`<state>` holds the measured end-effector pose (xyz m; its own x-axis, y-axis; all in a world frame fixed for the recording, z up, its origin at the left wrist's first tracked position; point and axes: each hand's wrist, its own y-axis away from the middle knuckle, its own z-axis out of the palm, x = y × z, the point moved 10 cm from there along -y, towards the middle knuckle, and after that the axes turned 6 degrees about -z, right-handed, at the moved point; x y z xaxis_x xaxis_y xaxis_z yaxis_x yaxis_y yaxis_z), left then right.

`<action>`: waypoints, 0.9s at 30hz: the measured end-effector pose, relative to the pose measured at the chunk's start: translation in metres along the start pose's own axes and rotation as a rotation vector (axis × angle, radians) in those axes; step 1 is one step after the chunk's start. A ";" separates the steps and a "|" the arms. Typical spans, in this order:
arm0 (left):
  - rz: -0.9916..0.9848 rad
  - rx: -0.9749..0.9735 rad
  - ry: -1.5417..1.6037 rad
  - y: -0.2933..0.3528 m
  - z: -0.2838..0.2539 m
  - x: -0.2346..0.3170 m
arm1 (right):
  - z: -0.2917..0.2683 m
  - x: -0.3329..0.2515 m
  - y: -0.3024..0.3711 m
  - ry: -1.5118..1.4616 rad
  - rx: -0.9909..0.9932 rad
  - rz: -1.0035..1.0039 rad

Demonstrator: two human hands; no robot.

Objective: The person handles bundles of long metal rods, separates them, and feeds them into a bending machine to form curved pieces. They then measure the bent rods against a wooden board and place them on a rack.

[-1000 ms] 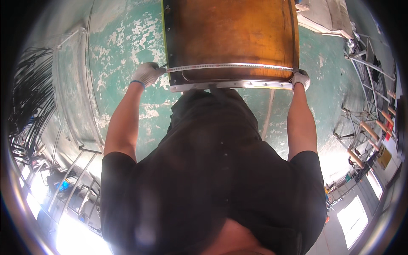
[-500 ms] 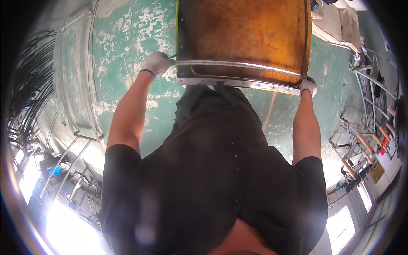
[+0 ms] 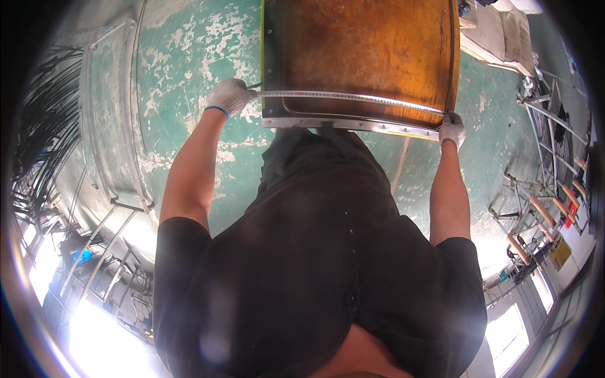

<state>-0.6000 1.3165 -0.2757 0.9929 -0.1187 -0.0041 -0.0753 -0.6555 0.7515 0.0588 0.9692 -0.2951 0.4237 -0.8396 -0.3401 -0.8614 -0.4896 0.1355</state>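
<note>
A tape measure (image 3: 340,96) is drawn out across the near part of an orange-brown worktop (image 3: 372,47) with a metal front edge (image 3: 346,126). At the left end my left hand (image 3: 230,97), in a white knit glove with a blue cuff, is closed around it just beyond the worktop's left side; what lies inside the fist is hidden. My right hand (image 3: 452,130), also gloved, pinches the other end at the front right corner. The tape slants slightly down toward the right. Its fingertips there are partly hidden.
Green floor (image 3: 183,82) with worn paint surrounds the worktop. Bundles of thin black rods or cables (image 3: 47,126) stand at far left. Pale padded sacks or cushions (image 3: 498,41) lie at upper right, and metal racks (image 3: 548,120) line the right side.
My right hand has shifted slightly left, bringing its end of the tape in a little at the worktop corner. My left hand has hardly moved.
</note>
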 end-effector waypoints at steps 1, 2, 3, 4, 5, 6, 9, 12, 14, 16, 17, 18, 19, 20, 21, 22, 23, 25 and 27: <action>0.000 -0.006 0.010 0.002 -0.001 0.000 | 0.000 0.001 0.005 0.005 -0.001 -0.020; 0.000 -0.011 0.019 0.002 -0.002 0.000 | -0.001 -0.002 0.010 0.010 -0.001 -0.039; 0.001 -0.012 0.018 0.001 -0.002 -0.001 | 0.001 -0.001 0.010 0.012 -0.005 -0.044; 0.002 -0.014 0.018 0.000 0.000 -0.002 | 0.003 0.003 0.010 0.014 -0.009 -0.048; 0.004 -0.015 0.020 -0.001 0.001 -0.002 | 0.003 0.003 0.009 0.016 -0.011 -0.054; 0.000 -0.036 0.010 -0.001 0.002 -0.002 | 0.004 0.004 0.009 0.011 -0.005 -0.046; -0.004 -0.082 -0.012 0.000 0.005 -0.004 | 0.001 -0.005 0.014 0.036 -0.001 -0.017; 0.005 -0.068 -0.010 0.001 0.002 -0.003 | -0.010 -0.028 0.023 0.112 -0.019 0.009; 0.012 -0.030 -0.002 0.000 0.000 -0.002 | -0.011 -0.033 0.026 0.124 -0.021 0.006; 0.019 -0.042 0.007 0.000 -0.001 0.000 | -0.007 -0.021 0.022 0.154 0.001 0.001; 0.020 -0.048 0.011 0.001 -0.001 0.000 | -0.007 -0.023 0.023 0.168 0.009 -0.003; 0.016 -0.057 0.023 0.001 0.000 -0.001 | -0.006 -0.024 0.022 0.165 0.002 0.001; 0.013 -0.067 0.034 0.001 0.002 -0.002 | -0.007 -0.025 0.022 0.163 -0.006 0.005; 0.011 -0.076 0.046 0.001 0.003 -0.002 | -0.008 -0.027 0.022 0.161 -0.012 0.009; 0.004 -0.089 0.055 0.002 0.004 -0.003 | -0.007 -0.027 0.021 0.166 -0.019 0.011; -0.004 -0.102 0.065 0.004 0.004 -0.003 | -0.007 -0.026 0.019 0.171 -0.025 0.012; -0.010 -0.114 0.073 0.005 0.005 -0.003 | -0.006 -0.027 0.019 0.175 -0.030 0.015; 0.004 -0.082 0.068 0.006 0.005 -0.002 | -0.008 -0.026 0.019 0.155 -0.029 0.026; 0.023 -0.080 0.106 0.006 0.007 -0.003 | -0.008 -0.029 0.020 0.163 -0.032 0.033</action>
<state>-0.6044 1.3076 -0.2764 0.9955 -0.0504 0.0802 -0.0944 -0.5918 0.8005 0.0317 0.9819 -0.2748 0.4372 -0.8811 -0.1803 -0.8673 -0.4661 0.1747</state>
